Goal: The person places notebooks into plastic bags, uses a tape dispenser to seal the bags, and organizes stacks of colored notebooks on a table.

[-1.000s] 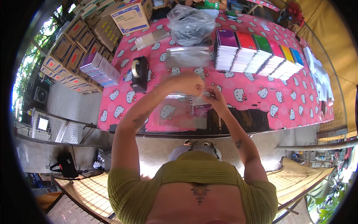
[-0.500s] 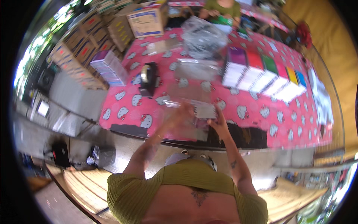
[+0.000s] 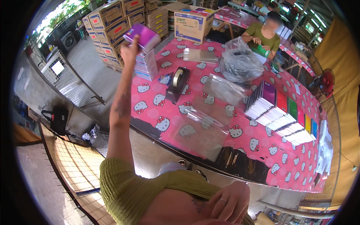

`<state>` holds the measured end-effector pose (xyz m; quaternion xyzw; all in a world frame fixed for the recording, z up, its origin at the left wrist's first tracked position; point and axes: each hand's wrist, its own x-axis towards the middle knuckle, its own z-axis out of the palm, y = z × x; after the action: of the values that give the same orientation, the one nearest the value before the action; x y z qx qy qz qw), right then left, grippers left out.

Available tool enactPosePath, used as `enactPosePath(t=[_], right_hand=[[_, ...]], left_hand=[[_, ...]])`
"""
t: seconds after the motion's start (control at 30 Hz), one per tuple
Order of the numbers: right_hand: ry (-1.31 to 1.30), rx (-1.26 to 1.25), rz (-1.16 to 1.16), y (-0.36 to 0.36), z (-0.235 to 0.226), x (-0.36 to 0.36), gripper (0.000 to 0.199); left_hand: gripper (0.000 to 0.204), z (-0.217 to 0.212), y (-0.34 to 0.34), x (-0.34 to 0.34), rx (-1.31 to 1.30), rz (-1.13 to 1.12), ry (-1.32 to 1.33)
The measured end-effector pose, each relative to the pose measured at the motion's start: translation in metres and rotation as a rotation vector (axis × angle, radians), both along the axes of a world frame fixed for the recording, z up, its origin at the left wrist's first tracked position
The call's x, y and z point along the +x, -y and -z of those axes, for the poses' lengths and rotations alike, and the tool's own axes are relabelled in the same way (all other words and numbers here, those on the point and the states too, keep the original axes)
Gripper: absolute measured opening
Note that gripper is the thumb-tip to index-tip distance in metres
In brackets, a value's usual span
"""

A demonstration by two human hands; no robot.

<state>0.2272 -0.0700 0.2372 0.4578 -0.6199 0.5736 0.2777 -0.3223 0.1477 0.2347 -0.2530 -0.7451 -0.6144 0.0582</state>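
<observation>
My left hand point(image 3: 130, 50) stretches out to the far left, its fingers closed on the near edge of a purple-covered notebook point(image 3: 142, 36). The notebook is tilted at the top of a tall stack of spiral notebooks point(image 3: 146, 66); whether it rests on them I cannot tell. Close to my chest is my right hand point(image 3: 230, 202), its fingers curled in, with a ring on one of them; the fingertips are partly hidden. Clear plastic sleeves point(image 3: 200, 135) lie at the near table edge, and another clear sleeve point(image 3: 225, 90) lies beyond them.
A black tape dispenser point(image 3: 177, 85) stands beside the stack. Rows of colour-covered spiral notebooks point(image 3: 272, 108) fill the right side of the pink table point(image 3: 240, 131). A plastic bag point(image 3: 242, 62), a carton point(image 3: 193, 26) and a seated person point(image 3: 264, 35) are at the back.
My hands were together over the plastic sleeves, around a small spiral-bound item. Now my left hand is at the far-left stack, my right is at my chest, and the view has turned left.
</observation>
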Motion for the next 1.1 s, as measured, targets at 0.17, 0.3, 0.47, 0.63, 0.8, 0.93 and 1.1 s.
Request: enactPosePath(t=[0.17, 0.3, 0.47, 0.63, 0.8, 0.93, 1.1], right_hand=[[-0.022, 0.036, 0.175, -0.014, 0.0, -0.005, 0.027], [-0.01, 0.025, 0.241, -0.006, -0.003, -0.001, 0.033], [0.107, -0.016, 0.365, -0.005, 0.006, 0.015, 0.025], [0.08, -0.047, 0.453, -0.015, 0.004, 0.021, 0.018], [0.29, -0.576, 1.659, -0.045, 0.037, 0.145, 0.01], [0.37, -0.459, 2.519, -0.107, 0.06, 0.284, 0.026], [0.753, 0.115, 3.105, -0.177, 0.094, 0.464, 0.073]], left_hand=[[0.094, 0.002, -0.075, -0.058, -0.306, 0.032, 0.073], [0.096, -0.003, -0.081, -0.094, -0.526, -0.01, -0.004], [0.075, 0.041, -0.083, -0.04, -0.281, -0.213, -0.359], [0.047, 0.092, -0.027, 0.069, 0.061, 0.053, -0.539], [0.039, 0.122, -0.016, 0.316, 0.045, 1.002, -0.808], [0.04, 0.081, 0.026, 0.499, 0.136, 1.422, -0.672], [0.044, 0.07, 0.023, 0.688, 0.251, 1.684, -0.803]])
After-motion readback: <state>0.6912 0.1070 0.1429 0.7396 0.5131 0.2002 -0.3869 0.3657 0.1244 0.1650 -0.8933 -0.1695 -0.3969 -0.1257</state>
